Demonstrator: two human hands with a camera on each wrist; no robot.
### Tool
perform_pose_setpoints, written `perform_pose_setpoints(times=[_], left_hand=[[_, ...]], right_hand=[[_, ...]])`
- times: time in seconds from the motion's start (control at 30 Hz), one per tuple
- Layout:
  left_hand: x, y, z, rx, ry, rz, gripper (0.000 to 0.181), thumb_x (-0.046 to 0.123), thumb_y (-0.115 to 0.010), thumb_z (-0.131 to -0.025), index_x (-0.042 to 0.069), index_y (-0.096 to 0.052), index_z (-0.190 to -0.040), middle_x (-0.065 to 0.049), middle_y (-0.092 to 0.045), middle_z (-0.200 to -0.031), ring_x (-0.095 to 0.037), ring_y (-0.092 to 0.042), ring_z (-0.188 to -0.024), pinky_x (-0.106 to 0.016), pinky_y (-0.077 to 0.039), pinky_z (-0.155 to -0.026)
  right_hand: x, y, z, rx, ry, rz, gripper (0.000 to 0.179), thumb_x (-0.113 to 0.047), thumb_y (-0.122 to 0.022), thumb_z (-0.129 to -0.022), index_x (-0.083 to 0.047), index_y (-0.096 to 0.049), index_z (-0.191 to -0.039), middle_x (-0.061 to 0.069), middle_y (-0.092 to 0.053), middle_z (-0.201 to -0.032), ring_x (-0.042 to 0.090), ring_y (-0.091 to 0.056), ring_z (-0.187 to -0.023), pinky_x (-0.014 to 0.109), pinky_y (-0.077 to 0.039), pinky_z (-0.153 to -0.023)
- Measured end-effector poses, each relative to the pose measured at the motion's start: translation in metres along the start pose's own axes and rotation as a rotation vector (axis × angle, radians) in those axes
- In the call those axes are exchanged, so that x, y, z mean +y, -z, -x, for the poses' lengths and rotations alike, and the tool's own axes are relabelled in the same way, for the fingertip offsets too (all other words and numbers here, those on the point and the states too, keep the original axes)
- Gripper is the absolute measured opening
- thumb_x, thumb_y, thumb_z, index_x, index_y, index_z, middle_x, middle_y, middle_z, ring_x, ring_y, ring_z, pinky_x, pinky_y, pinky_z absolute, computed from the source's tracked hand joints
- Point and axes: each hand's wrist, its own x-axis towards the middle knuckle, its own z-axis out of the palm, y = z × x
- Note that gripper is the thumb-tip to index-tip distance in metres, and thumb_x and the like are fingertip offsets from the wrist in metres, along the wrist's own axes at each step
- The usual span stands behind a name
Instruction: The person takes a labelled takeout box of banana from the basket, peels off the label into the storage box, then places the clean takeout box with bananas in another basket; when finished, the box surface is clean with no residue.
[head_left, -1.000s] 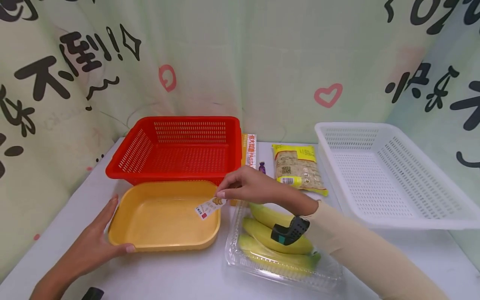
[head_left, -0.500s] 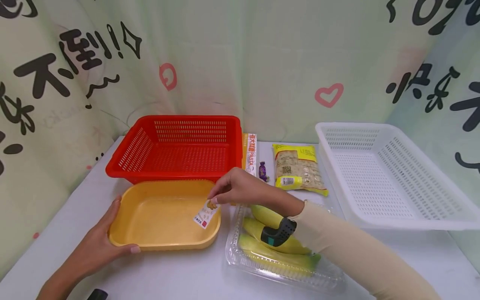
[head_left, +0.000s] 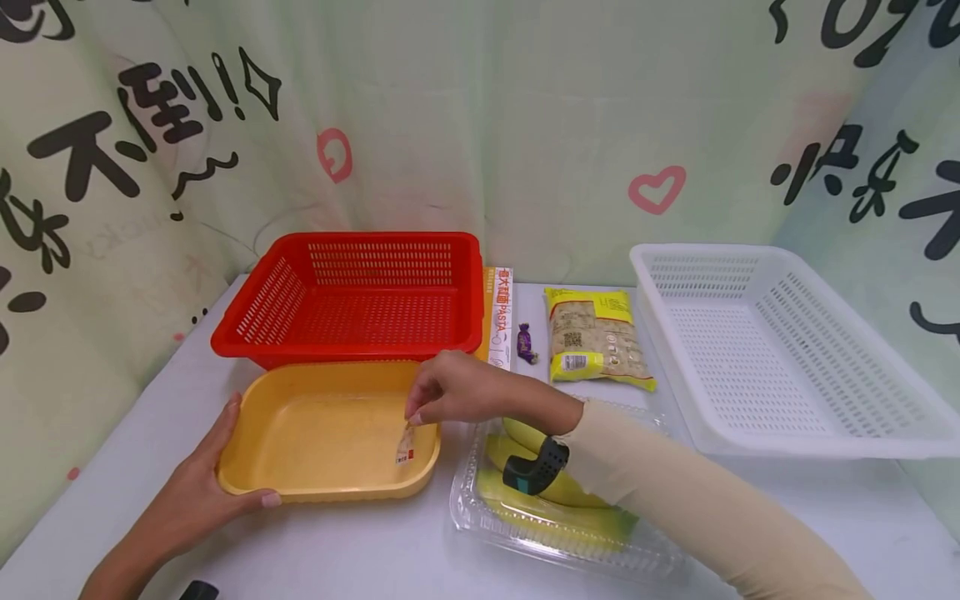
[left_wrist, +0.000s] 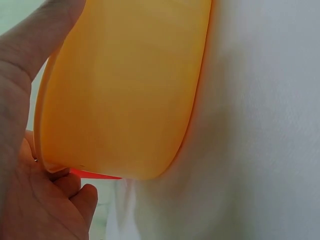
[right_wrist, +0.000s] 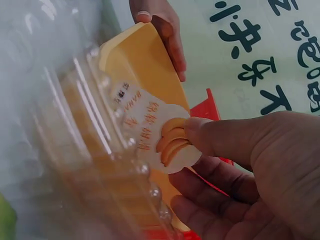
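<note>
My right hand (head_left: 457,392) pinches a small white paper label (right_wrist: 157,131) between thumb and fingers, over the right end of a yellow plastic basin (head_left: 315,442). Orange lettering and a picture of bananas cover the label in the right wrist view. Around the near left corner of the basin, my left hand (head_left: 191,483) holds on, thumb along the front and fingers at the left side. Under my right forearm sits a clear plastic clamshell box (head_left: 480,521) with bananas (head_left: 547,508) inside, partly hidden by the wrist.
Behind the basin stands a red perforated basket (head_left: 345,325). A pasta box (head_left: 501,317), a purple wrapped candy (head_left: 526,343) and a yellow-and-brown bag (head_left: 600,337) lie to its right. At the right is a white perforated basket (head_left: 757,367).
My right hand has moved slightly left and down, and the label has turned from slanting to hanging nearly upright. My left hand has stayed nearly still at the basin.
</note>
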Motion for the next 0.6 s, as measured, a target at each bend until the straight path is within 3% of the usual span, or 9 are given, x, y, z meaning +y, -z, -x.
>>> perform_pose_setpoints(times=[0.2, 0.37, 0.6], left_hand=[[0.0, -0.001, 0.0, -0.001, 0.003, 0.003, 0.131, 0.053, -0.082, -0.069, 0.022, 0.014, -0.153, -0.019, 0.0, -0.161, -0.05, -0.019, -0.138, -0.06, -0.04, -0.095], [-0.001, 0.0, 0.0, -0.002, 0.006, -0.001, 0.131, 0.052, -0.082, -0.07, 0.021, 0.014, -0.153, -0.019, 0.0, -0.16, -0.05, -0.019, -0.137, -0.06, -0.04, -0.095], [-0.002, 0.0, -0.001, 0.005, -0.012, -0.003, 0.131, 0.052, -0.082, -0.07, 0.02, 0.014, -0.153, -0.018, 0.001, -0.161, -0.049, -0.017, -0.139, -0.062, -0.037, -0.097]], right_hand=[[0.0, -0.003, -0.004, -0.005, -0.004, 0.0, 0.009, -0.011, -0.07, -0.091, -0.01, -0.075, -0.098, -0.004, -0.071, -0.087, 0.008, -0.063, -0.08, 0.018, -0.053, -0.076], [-0.001, -0.004, -0.007, -0.018, 0.016, 0.012, 0.015, -0.004, -0.068, -0.091, -0.006, -0.074, -0.105, -0.003, -0.071, -0.091, 0.008, -0.062, -0.081, 0.017, -0.052, -0.076], [-0.001, -0.008, -0.016, -0.034, 0.045, 0.126, 0.016, -0.001, -0.065, -0.091, -0.003, -0.075, -0.103, -0.001, -0.071, -0.089, 0.01, -0.06, -0.078, 0.016, -0.051, -0.074]])
